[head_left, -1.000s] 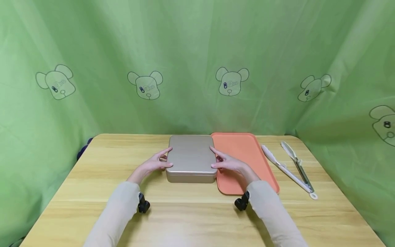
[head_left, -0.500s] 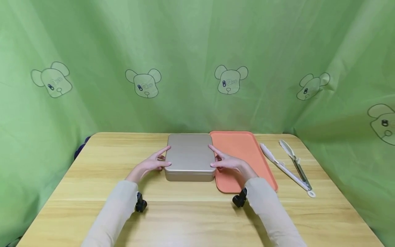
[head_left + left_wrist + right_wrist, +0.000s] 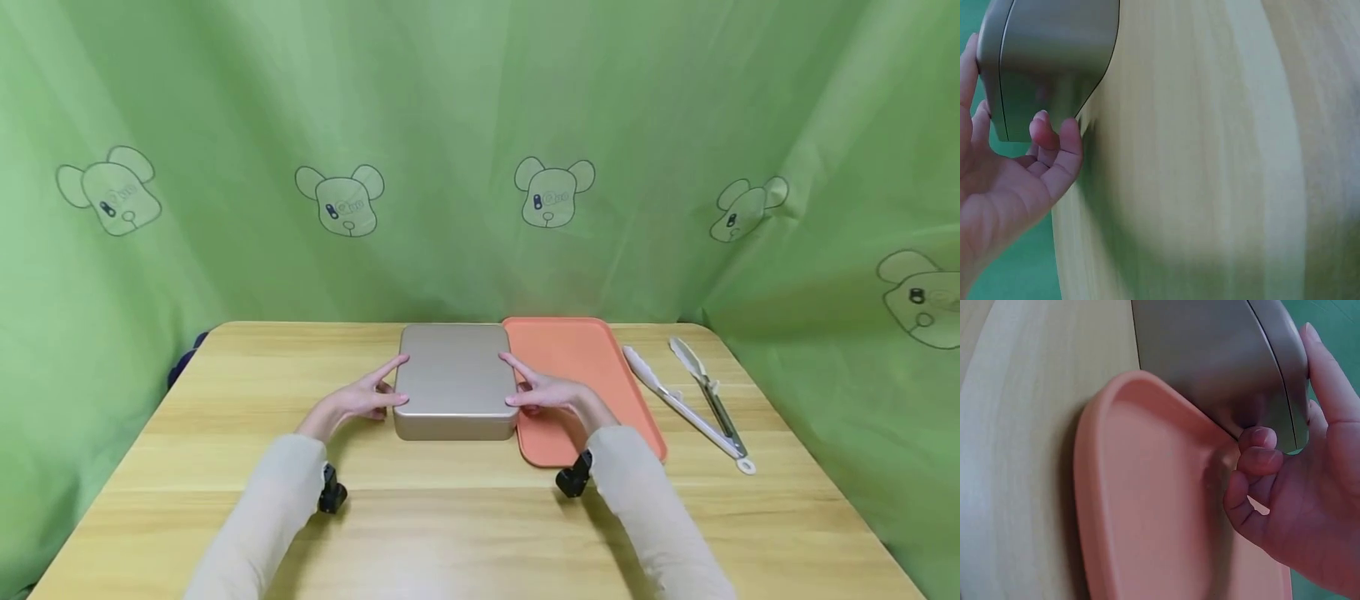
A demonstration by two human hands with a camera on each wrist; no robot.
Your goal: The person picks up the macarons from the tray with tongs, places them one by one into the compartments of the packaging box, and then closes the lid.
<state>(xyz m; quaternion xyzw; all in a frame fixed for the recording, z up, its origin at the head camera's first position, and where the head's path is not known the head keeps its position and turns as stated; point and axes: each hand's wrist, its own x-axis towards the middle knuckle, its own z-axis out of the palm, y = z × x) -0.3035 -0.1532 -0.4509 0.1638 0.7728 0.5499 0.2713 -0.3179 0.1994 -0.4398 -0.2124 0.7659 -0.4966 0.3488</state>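
A flat, brownish-grey metal box (image 3: 454,371) with its lid on rests on the table, in the middle of the head view. My left hand (image 3: 360,398) touches the lid's left edge with extended thumb and index finger. At the opposite edge, thumb and index finger of my right hand (image 3: 551,393) lie on the lid the same way. The other fingers of each hand bend beside the box wall, below the lid; whether they touch it I cannot tell. A thin seam runs between lid and body in both wrist views. The box's contents are hidden.
An orange tray (image 3: 581,358) lies directly right of the box, beneath the right hand. Farther right are spread tongs (image 3: 705,425) with pale arms and a ring at the near end. Green curtain (image 3: 450,167) encloses the wooden table (image 3: 450,533) at the back and sides.
The head view has shifted slightly, so everything appears farther left. My left hand's bent fingers stand a little farther from the box wall. Both hands keep touching the lid, and box and tray stay put.
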